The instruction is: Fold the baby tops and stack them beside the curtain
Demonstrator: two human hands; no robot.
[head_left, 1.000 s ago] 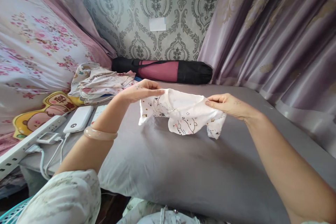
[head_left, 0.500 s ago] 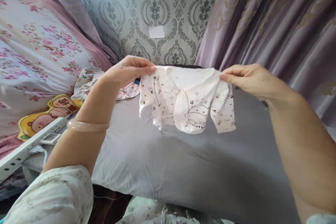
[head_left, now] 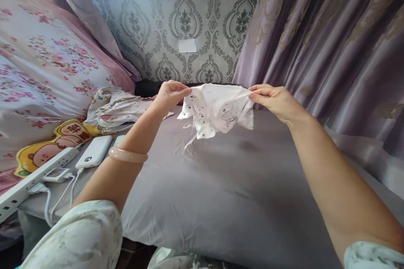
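A small white baby shirt (head_left: 217, 107) with a scattered print and thin ties hangs between my hands, above the grey sheet (head_left: 233, 193). My left hand (head_left: 173, 92) pinches one shoulder of it between thumb and fingers. The opposite shoulder is gripped by my right hand (head_left: 269, 97) in the same way. The lower part of the shirt swings up and away from me, so its front looks foreshortened. Behind my left wrist lies a pile of folded baby clothes (head_left: 118, 107), partly covered by my forearm.
At left are a white power strip (head_left: 38, 176) with plugs and cables, a white power bank (head_left: 94, 151) and a yellow cartoon cushion (head_left: 47, 147). Floral bedding (head_left: 57, 63) rises behind them. A patterned wall (head_left: 186, 17) and a purple curtain (head_left: 331, 42) bound the far side.
My hands have moved closer together and slightly down, still holding the shirt. Its hem has swung away from me, and the power bank has come into view beside my left arm.
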